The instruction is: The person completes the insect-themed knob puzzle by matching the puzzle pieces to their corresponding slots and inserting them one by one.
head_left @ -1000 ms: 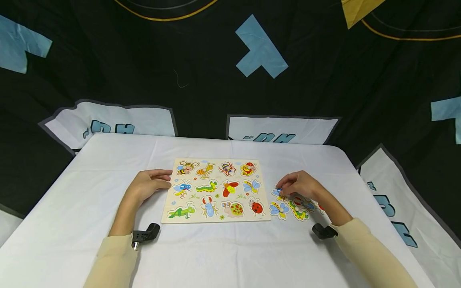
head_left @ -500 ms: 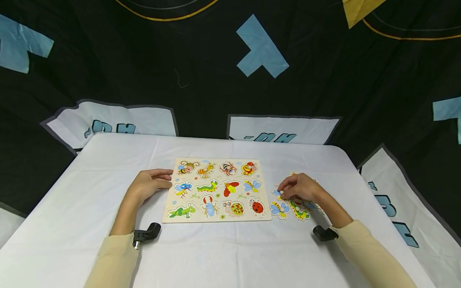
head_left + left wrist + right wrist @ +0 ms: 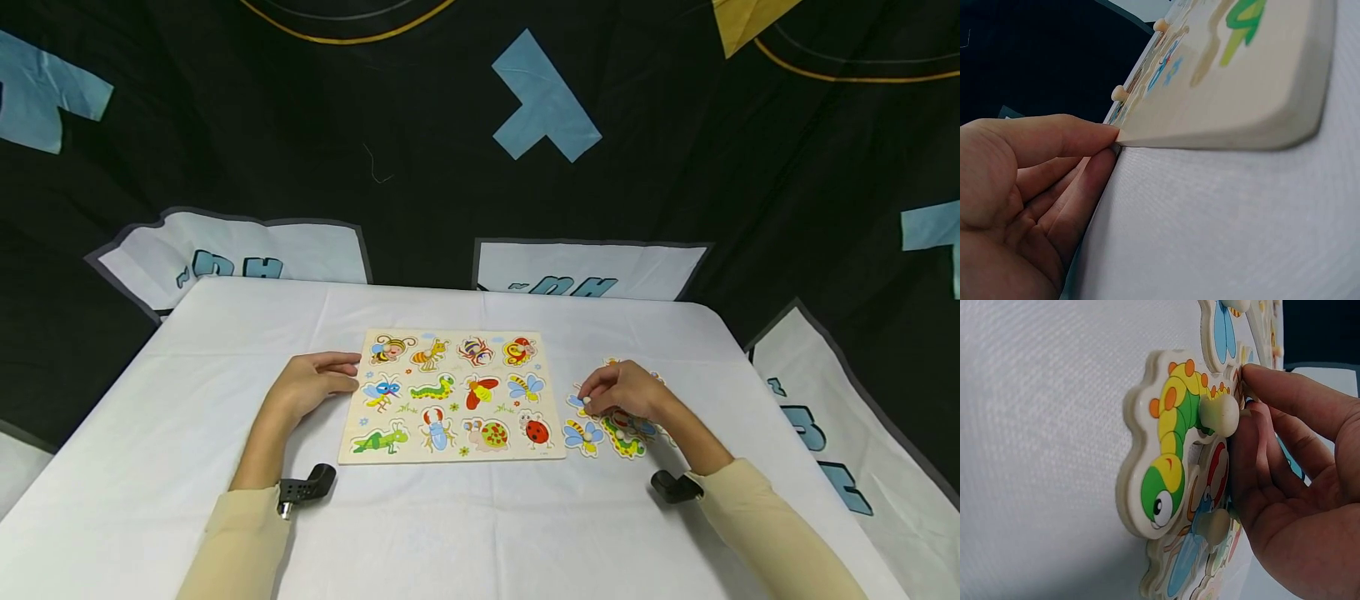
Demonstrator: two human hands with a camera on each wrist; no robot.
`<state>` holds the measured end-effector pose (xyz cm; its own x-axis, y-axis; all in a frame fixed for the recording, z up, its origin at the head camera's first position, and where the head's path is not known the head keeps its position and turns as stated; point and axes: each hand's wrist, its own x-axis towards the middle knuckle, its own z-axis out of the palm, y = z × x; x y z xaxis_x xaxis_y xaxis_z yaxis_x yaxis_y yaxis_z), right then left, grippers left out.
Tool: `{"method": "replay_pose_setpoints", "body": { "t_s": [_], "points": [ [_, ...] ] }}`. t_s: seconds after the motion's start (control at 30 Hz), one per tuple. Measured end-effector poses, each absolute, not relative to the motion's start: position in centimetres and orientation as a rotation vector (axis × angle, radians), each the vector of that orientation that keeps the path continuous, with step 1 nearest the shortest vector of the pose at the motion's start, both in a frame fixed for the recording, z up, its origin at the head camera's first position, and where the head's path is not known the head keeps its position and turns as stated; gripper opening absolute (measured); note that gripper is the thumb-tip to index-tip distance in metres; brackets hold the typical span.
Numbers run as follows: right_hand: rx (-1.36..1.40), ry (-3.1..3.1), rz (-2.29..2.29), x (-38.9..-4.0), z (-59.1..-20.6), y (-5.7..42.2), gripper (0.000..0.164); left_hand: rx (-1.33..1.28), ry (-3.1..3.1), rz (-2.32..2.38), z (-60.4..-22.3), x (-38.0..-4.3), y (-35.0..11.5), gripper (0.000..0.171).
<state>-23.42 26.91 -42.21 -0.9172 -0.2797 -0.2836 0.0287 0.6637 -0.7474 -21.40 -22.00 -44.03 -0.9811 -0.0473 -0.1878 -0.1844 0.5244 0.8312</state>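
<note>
A wooden peg puzzle board [image 3: 412, 417] with insect pictures lies flat on the table. Along its left edge, my left hand [image 3: 300, 387] rests with nearly straight fingers; in the left wrist view the thumb and a fingertip touch the board's side. My right hand [image 3: 624, 390] is over loose pieces to the right of the board. Its thumb and finger pinch around the pale knob of a blue puzzle piece [image 3: 576, 401], mostly hidden by the hand. Nearest it are a caterpillar piece [image 3: 1172, 425] lying partly over a blue beetle piece [image 3: 1185, 559], and a blue-winged bee piece [image 3: 582, 437].
A white cloth covers the table [image 3: 420, 533]. Several other loose pieces show behind and under the right hand. Two round knobs, one of them a pale knob [image 3: 1120, 94], rise from the board. A dark curtain [image 3: 420, 192] hangs behind the table.
My right hand has shifted slightly down and right over the loose pieces, uncovering a pale knob at its fingertips and piece edges behind it. The left hand keeps its place.
</note>
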Motion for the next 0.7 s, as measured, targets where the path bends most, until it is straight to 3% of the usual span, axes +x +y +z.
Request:
{"method": "replay_pose_setpoints", "body": {
  "t_s": [0.7],
  "points": [
    [-0.144, 2.526, -1.191, -23.09, -42.42, 26.73, 0.024, -0.18, 2.623, 1.459, -43.92, -21.27, -22.05, 0.055]
  ]
}}
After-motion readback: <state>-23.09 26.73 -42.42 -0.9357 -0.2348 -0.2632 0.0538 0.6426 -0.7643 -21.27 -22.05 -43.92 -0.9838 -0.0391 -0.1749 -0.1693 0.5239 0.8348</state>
